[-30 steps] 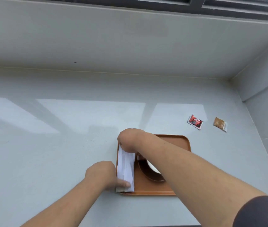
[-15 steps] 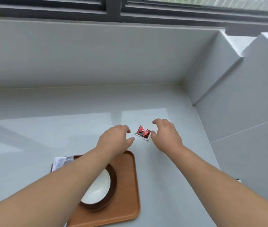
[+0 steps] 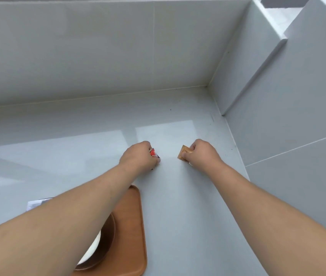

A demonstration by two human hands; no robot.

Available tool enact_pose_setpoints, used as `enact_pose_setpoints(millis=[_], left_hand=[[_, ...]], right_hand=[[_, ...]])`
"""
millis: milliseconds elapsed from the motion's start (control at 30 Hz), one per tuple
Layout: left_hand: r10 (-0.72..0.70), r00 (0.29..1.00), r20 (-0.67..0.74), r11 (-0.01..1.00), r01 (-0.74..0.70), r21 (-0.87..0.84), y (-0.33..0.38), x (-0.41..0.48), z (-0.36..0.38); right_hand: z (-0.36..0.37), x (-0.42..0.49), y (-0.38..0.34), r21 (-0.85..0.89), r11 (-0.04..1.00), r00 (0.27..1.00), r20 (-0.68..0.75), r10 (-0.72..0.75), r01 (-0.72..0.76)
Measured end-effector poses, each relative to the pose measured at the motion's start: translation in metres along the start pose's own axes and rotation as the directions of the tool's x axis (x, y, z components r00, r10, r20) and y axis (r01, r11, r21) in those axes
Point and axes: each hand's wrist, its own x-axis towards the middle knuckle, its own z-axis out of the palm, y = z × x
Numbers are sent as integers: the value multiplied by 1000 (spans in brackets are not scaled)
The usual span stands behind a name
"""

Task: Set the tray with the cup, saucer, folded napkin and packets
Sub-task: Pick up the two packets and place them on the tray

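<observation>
Glossy grey counter [image 3: 178, 196], tiled walls [image 3: 98, 46] meeting in corner, window glare

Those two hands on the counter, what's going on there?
A person is setting a tray. The left hand is closed on a red packet, and the right hand is pinching a brown packet, both out on the grey counter beyond the tray. The orange tray sits nearer, already holding a dark saucer with a white cup, and a bit of the white napkin shows behind the left forearm. Neither packet is on the tray yet.
</observation>
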Motion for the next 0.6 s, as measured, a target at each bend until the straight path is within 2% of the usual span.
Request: enact_pose_setpoints(millis=[67,133,200,333,467,600], left_hand=[[43,997,61,997,-38,-68,-11,-5,-11],[90,991,100,995,-84,-62,-24,-13,-27],[96,989,111,994,-91,-55,-41,-24,-43],[84,980,181,993,-68,-91,-75,-47,-64],[124,974,187,987,-140,75,-98,-64,-65],[116,972,202,981,-144,132,-113,-70,-48]], right_hand=[[0,-7,-6,58,997,999,9,-53,53],[0,-17,-17,182,980,994,57,-97,85],[2,-30,-34,232,966,981,126,-149,117],[15,-56,-71,79,959,922,262,-285,273],[37,-84,-94,-39,924,868,360,-341,379],[65,-101,-99,-177,870,832,427,-353,460]])
